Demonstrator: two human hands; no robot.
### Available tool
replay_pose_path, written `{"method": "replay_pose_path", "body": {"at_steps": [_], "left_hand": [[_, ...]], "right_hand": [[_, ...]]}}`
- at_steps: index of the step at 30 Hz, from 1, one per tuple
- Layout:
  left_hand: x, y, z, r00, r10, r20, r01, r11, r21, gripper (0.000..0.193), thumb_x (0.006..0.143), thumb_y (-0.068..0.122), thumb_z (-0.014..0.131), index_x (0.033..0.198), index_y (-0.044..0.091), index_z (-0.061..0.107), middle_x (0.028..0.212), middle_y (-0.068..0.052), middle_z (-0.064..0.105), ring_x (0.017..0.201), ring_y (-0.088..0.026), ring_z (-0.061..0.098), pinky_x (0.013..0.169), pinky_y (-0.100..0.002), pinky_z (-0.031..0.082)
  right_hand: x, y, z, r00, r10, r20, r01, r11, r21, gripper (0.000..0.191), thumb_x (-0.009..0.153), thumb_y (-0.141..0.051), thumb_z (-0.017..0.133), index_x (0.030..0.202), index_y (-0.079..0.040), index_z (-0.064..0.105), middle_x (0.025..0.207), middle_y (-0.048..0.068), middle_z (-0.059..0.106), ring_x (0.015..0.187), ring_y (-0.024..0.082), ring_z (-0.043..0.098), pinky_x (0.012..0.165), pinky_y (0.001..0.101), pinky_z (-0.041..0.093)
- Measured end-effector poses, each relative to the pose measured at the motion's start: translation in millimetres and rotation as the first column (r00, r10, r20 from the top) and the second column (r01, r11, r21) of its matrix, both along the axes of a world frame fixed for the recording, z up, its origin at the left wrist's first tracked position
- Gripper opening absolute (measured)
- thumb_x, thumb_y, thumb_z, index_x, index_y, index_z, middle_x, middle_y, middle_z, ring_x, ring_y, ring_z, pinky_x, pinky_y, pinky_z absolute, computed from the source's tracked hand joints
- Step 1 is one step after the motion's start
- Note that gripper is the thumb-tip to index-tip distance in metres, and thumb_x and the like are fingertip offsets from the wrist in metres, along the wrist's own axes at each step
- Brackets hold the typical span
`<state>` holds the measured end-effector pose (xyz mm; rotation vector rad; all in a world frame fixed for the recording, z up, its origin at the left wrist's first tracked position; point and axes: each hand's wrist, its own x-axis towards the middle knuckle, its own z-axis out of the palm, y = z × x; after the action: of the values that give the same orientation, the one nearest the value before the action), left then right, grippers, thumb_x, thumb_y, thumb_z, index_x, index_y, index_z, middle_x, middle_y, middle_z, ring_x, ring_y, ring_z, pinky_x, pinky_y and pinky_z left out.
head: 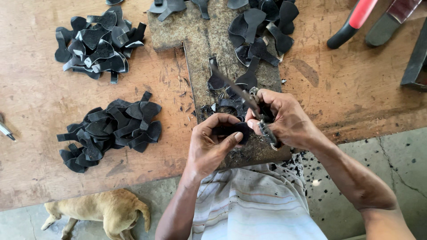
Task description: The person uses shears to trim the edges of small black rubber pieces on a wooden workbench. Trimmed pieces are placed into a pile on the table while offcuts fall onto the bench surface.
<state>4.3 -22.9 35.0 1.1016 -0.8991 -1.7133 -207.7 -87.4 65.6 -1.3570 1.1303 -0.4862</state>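
My left hand (211, 144) pinches a small black leather piece (231, 130) between thumb and fingers. My right hand (287, 120) grips a pair of metal scissors (249, 101), whose blades point up and to the left, right beside that piece. Both hands hover over a worn dark cutting board (200, 58) lying on a wooden table (35, 98). Black offcuts and a few cut pieces lie on the board just beyond my hands.
Piles of black cut leather shapes sit at the left (111, 129), upper left (98, 44) and upper middle (262, 31). Red-handled tools (356, 20) lie at the top right. A tan dog (100, 213) lies on the floor beneath the table edge.
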Motion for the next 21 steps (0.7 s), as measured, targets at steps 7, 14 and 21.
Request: {"method": "replay_pose_path", "body": {"at_steps": [7, 14, 21], "left_hand": [[6.6, -4.7, -7.3, 0.994, 0.037, -0.107, -0.033, 0.999, 0.039, 0.028, 0.088, -0.003, 0.075, 0.114, -0.005, 0.064, 0.103, -0.013, 0.072, 0.090, -0.019, 0.074, 0.075, -0.033, 0.068], [14.2, -3.8, -9.5, 0.962, 0.028, -0.271, -0.006, 0.997, 0.083, 0.029, 0.090, -0.003, 0.075, 0.116, -0.007, 0.063, 0.099, -0.017, 0.072, 0.085, -0.021, 0.075, 0.075, -0.034, 0.067], [15.0, -5.1, -12.4, 0.964, 0.124, -0.236, -0.111, 0.991, 0.069, 0.030, 0.087, -0.003, 0.079, 0.112, -0.006, 0.064, 0.100, -0.012, 0.070, 0.083, -0.015, 0.072, 0.070, -0.029, 0.064]], "right_hand": [[-0.9, -2.6, -5.6, 0.998, -0.037, 0.056, 0.039, 0.998, -0.050, 0.016, 0.086, -0.004, 0.068, 0.093, -0.010, 0.054, 0.087, -0.002, 0.069, 0.069, 0.004, 0.063, 0.059, 0.0213, 0.054], [-3.7, 0.7, -12.2, 0.961, -0.052, 0.271, 0.037, 0.998, 0.058, 0.021, 0.088, -0.006, 0.074, 0.094, -0.010, 0.054, 0.090, 0.001, 0.068, 0.079, 0.003, 0.061, 0.070, 0.0195, 0.050], [-5.8, 2.5, -21.0, 0.994, -0.074, 0.084, 0.085, 0.988, -0.132, 0.016, 0.088, -0.019, 0.078, 0.089, -0.012, 0.063, 0.071, -0.002, 0.065, 0.057, 0.005, 0.058, 0.049, 0.0238, 0.048]]}}
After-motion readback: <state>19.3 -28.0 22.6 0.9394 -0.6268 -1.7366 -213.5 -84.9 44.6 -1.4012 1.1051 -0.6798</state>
